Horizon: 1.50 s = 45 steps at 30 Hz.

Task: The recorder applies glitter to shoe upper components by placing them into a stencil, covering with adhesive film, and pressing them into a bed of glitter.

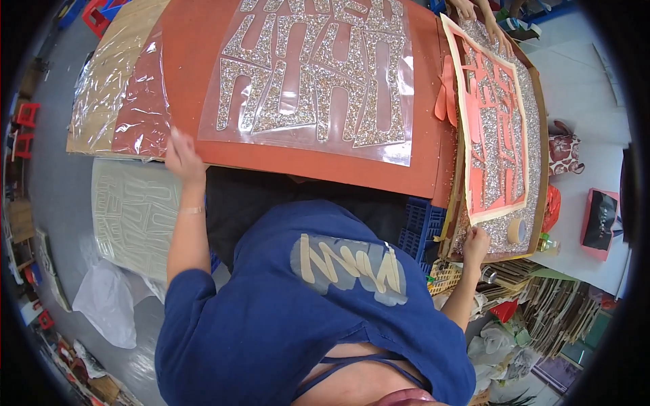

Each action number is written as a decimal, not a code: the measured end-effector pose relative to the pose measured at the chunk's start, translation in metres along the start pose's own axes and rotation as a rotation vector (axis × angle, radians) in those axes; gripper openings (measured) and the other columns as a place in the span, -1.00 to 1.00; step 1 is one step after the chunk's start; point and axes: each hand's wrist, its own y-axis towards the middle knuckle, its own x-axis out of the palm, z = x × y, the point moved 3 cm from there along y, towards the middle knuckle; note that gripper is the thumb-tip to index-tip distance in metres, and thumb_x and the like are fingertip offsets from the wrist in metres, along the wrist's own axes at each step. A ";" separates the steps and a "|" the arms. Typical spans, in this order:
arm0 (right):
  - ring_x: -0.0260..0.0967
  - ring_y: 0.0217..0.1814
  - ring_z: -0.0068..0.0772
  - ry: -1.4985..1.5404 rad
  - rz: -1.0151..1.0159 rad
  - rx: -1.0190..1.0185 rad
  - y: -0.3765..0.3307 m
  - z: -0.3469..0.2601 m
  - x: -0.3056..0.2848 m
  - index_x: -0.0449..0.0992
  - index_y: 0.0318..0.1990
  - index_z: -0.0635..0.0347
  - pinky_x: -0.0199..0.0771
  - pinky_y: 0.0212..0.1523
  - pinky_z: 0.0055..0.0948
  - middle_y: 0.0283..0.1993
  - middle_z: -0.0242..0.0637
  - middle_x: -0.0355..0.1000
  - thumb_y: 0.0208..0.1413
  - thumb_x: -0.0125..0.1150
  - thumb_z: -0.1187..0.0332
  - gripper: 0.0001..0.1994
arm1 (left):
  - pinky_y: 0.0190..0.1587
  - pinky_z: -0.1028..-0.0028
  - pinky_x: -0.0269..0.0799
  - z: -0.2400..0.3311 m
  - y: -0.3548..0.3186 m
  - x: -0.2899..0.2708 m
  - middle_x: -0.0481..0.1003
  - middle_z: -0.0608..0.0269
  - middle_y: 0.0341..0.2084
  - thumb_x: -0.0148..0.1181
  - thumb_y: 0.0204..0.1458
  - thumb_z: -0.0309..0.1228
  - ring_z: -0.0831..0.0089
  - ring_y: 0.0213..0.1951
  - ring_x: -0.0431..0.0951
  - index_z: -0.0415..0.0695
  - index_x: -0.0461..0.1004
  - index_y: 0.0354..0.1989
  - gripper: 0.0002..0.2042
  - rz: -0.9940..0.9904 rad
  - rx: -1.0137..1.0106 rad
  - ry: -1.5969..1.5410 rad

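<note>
My left hand (183,157) is closed at the edge of a clear plastic film (143,101), which lies wrinkled over the left end of the red-brown table. My right hand (476,245) is closed at the near left corner of a pink stencil sheet (497,128) with a cream border; the exact fingertip contact is small to see. The stencil lies over silvery glitter in a shallow brown tray (542,135). Another person's hands (497,34) are at its far end. Between my hands, a clear sheet with glitter-filled shapes (298,88) lies flat on the table.
Pink strips (445,91) lie beside the tray, and a tape roll (516,231) rests on the glitter. A pale sheet with outlined shapes (135,216) is below the table's left edge, above a white plastic bag (107,301). Blue crates (418,233) stand under the table.
</note>
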 end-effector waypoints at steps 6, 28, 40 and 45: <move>0.26 -0.29 0.03 -0.084 0.142 -0.102 0.006 -0.014 -0.009 0.40 -0.42 0.23 0.25 -0.22 -0.10 -0.40 -0.10 0.37 -0.02 0.08 0.51 -0.99 | -0.42 0.46 0.29 -0.045 -0.087 -0.077 0.34 0.23 -0.61 -0.07 0.25 -0.29 0.48 -0.53 0.30 -0.26 0.36 -0.48 -0.68 -0.125 0.035 0.637; 0.30 -0.30 -0.31 0.661 0.353 -1.111 0.077 -0.334 -0.006 0.51 -0.32 0.08 0.32 -0.31 -0.35 -0.40 -0.36 0.36 -0.20 0.24 0.55 -0.78 | -0.12 0.26 0.39 -0.220 -0.068 -0.081 0.53 -0.08 -0.33 -0.09 0.21 -0.12 0.16 -0.19 0.53 -0.34 0.49 -0.28 -0.56 -0.289 -0.907 0.725; 0.35 -0.11 -0.14 0.360 0.339 -0.938 0.068 -0.296 -0.018 0.53 -0.11 0.17 0.39 -0.13 -0.27 -0.12 -0.18 0.39 -0.07 0.14 0.63 -0.68 | -0.09 0.22 0.38 -0.208 -0.073 -0.115 0.53 -0.16 -0.29 -0.07 0.19 -0.10 0.06 -0.14 0.54 -0.36 0.50 -0.24 -0.54 -0.503 -0.656 0.995; 0.35 -0.08 -0.05 0.425 0.341 -0.426 0.046 -0.165 -0.011 0.51 -0.10 0.22 0.36 -0.06 -0.20 -0.15 -0.09 0.41 0.02 0.16 0.55 -0.75 | -0.10 0.16 0.40 -0.114 -0.076 -0.088 0.52 -0.24 -0.33 -0.05 0.17 -0.14 -0.06 -0.17 0.52 -0.36 0.51 -0.30 -0.57 -0.680 -0.455 1.225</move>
